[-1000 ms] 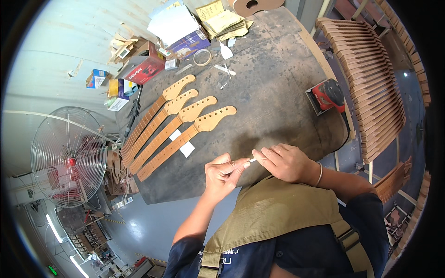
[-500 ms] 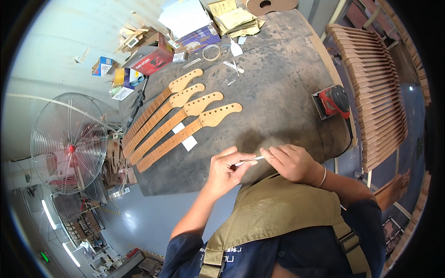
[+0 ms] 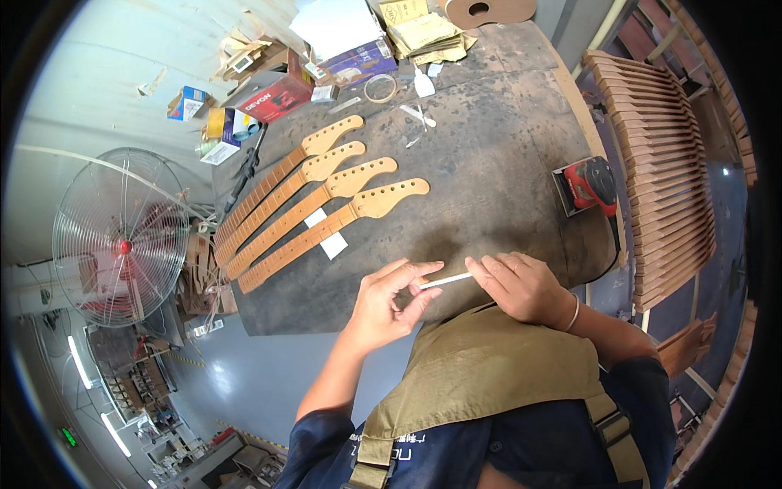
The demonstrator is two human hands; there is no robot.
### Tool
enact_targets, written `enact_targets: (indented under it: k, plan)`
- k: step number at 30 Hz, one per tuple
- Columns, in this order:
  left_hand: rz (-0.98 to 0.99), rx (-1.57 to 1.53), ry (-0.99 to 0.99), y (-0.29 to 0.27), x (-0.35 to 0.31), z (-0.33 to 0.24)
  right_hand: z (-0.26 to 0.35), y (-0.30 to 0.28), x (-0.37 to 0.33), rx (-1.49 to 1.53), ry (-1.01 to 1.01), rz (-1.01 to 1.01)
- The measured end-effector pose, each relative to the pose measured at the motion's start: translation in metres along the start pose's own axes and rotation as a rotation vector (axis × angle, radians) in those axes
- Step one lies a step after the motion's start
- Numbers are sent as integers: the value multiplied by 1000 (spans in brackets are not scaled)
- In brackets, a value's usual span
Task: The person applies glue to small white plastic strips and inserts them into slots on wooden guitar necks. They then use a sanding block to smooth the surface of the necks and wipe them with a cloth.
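Note:
A thin white strip (image 3: 446, 281) spans the gap between my two hands, just above the near edge of the dark worktable (image 3: 489, 147). My left hand (image 3: 383, 303) has the strip's left end between its thumb and a curled finger, with the index finger lifted off. The fingertips of my right hand (image 3: 521, 285) are closed on the other end, palm down. Beyond my left hand, several wooden guitar necks (image 3: 309, 232) lie side by side, headstocks pointing right. A white paper piece (image 3: 332, 244) sits partly under the nearest ones.
A red and black sander (image 3: 588, 186) rests near the table's right edge. Toward the back are a tape roll (image 3: 380, 88), a white bottle (image 3: 423, 81), boxes (image 3: 273, 94) and yellow packets (image 3: 428, 37). A caged fan (image 3: 122, 244) stands left; stacked wooden necks (image 3: 656, 171) fill a rack at right.
My left hand has moved slightly left, and its index finger and thumb have spread apart, baring more of the strip. My right hand keeps its end. The view has shifted slightly.

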State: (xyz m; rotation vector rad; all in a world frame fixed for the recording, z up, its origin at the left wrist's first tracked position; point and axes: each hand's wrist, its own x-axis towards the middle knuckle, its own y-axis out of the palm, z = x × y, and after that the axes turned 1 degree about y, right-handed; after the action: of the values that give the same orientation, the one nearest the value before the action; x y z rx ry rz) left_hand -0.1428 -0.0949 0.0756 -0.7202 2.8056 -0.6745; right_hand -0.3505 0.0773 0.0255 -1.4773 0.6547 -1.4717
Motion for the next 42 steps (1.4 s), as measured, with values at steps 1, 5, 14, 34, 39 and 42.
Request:
enact_targets:
  k: [1,5,14,34,39,42]
  plan:
    - [6,10,-21,1,0,-3,0,-1,0,-6,-5,3]
    - [-50,55,9,11,-4,6,2,-2,0,-13,-7,2]
    - [-173,147,164,22,-8,16,1,-3,1,9,-10,-5]
    - [-213,157,154,32,-15,8,1,-7,-6,22,-38,4]
    - [-208,63,31,34,-14,0,-1,-11,-5,10,-12,19]
    - [-291,-332,-69,44,-9,1,-1,-18,-3,-9,16,-3]
